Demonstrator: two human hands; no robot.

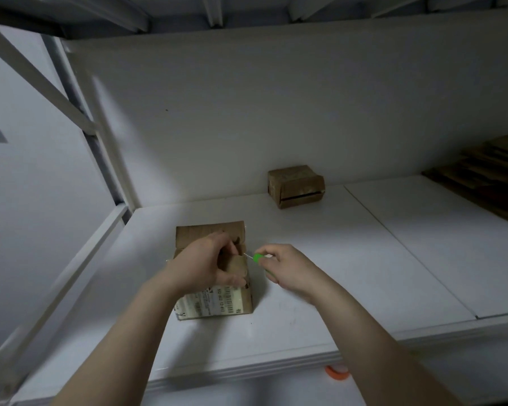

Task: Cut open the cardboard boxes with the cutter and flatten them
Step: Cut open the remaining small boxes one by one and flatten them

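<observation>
A small cardboard box (pixel 214 303) with a white barcode label on its near side stands on the white shelf (pixel 320 259). Its far flap is folded up and open. My left hand (pixel 206 263) grips the top of this box, fingers curled round an inner flap. To the right of the box my right hand (pixel 282 266) holds a green cutter (pixel 257 257), its thin blade pointing left at the box's right top edge. A second, closed cardboard box (pixel 295 186) stands further back against the wall.
A stack of flattened cardboard (pixel 487 177) lies at the far right of the shelf. A white metal rack frame (pixel 100 136) runs along the left side. An orange tape roll (pixel 336 372) peeks out below the shelf's front edge.
</observation>
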